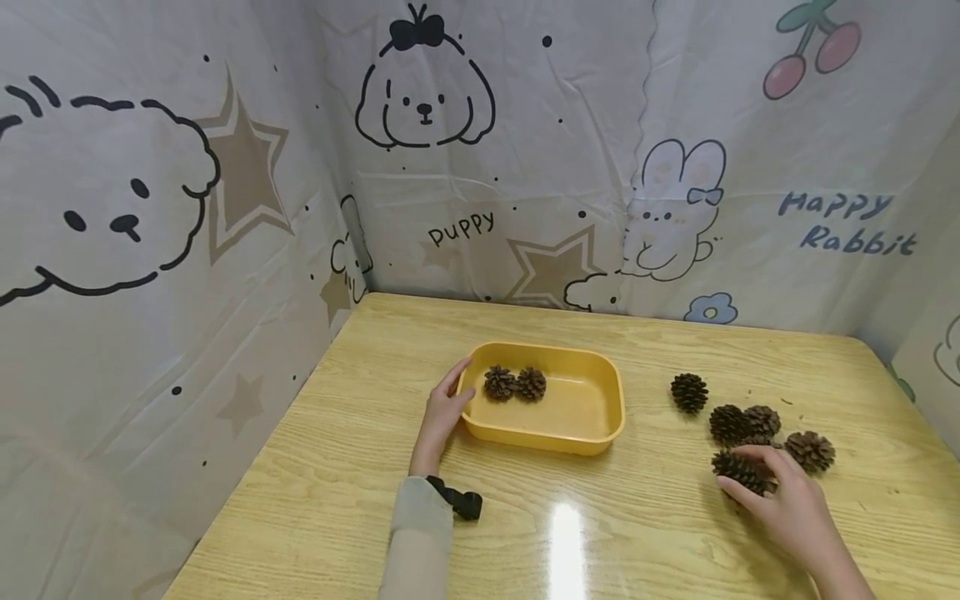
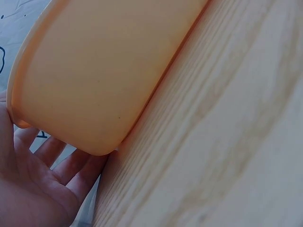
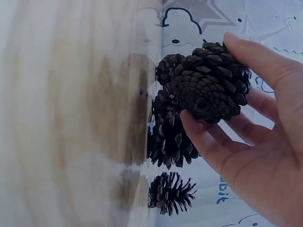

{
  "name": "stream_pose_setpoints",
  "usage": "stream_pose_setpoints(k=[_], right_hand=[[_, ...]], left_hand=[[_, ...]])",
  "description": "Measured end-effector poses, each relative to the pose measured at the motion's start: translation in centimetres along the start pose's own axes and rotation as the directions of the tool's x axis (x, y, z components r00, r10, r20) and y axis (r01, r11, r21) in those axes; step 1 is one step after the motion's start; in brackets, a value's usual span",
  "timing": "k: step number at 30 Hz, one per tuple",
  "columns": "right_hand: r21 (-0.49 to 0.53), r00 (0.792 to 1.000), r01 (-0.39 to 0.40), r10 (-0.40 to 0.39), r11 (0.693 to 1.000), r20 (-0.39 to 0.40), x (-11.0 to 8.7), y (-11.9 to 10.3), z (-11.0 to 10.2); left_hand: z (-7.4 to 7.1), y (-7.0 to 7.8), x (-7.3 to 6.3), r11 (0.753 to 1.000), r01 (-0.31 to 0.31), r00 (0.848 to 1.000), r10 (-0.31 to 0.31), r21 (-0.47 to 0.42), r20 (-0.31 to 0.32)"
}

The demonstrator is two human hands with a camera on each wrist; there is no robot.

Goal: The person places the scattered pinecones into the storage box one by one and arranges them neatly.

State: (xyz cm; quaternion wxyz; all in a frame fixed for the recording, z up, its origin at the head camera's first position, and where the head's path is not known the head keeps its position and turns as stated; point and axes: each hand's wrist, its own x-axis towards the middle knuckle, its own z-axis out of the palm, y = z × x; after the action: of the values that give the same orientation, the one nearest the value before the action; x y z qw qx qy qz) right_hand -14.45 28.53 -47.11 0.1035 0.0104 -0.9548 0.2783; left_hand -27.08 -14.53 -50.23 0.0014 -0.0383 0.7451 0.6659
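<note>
A yellow plastic tub stands on the table with two brown pine cones lying side by side in its left half. My left hand grips the tub's left end, thumb over the rim and fingers along the outer wall. In the left wrist view those fingers reach round the end of the tub. Thumb and fingers of my right hand pinch a dark pine cone. The right wrist view shows this pine cone from its rounded, scaly base, close in front of other cones.
Beyond my right hand lies a group of pine cones, with one cone at its right and another farther back, apart. Small dark scraps lie near them. A printed cloth hangs behind the wooden table and along its left side.
</note>
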Motion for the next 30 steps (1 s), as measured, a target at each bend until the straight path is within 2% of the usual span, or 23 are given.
stream_pose_setpoints(k=[4, 14, 21, 25, 30], right_hand=[[0.008, 1.000, -0.007, 0.007, 1.000, -0.020, 0.2, -0.2, 0.2], [0.090, 0.997, -0.073, 0.069, 0.993, 0.044, 1.2, -1.3, 0.5], [0.139, 0.998, -0.056, 0.050, 0.989, 0.041, 2.1, -2.4, 0.8], [0.160, 0.999, -0.041, 0.038, 0.986, 0.026, 2.6, -2.9, 1.0], [0.194, 1.000, -0.014, 0.014, 0.981, 0.003, 3.3, -3.6, 1.3]], left_hand=[[-0.1, -0.1, 0.0, 1.000, 0.003, 1.000, -0.003, -0.001, 0.000], [-0.1, -0.4, -0.1, 1.000, 0.014, 1.000, -0.013, -0.013, 0.006], [-0.1, -0.3, 0.1, 1.000, -0.001, 1.000, 0.001, 0.001, 0.000], [-0.1, 0.1, -0.1, 1.000, 0.002, 1.000, -0.002, 0.002, 0.002], [-0.3, 2.0, -1.2, 1.000, 0.007, 1.000, -0.007, 0.000, 0.023]])
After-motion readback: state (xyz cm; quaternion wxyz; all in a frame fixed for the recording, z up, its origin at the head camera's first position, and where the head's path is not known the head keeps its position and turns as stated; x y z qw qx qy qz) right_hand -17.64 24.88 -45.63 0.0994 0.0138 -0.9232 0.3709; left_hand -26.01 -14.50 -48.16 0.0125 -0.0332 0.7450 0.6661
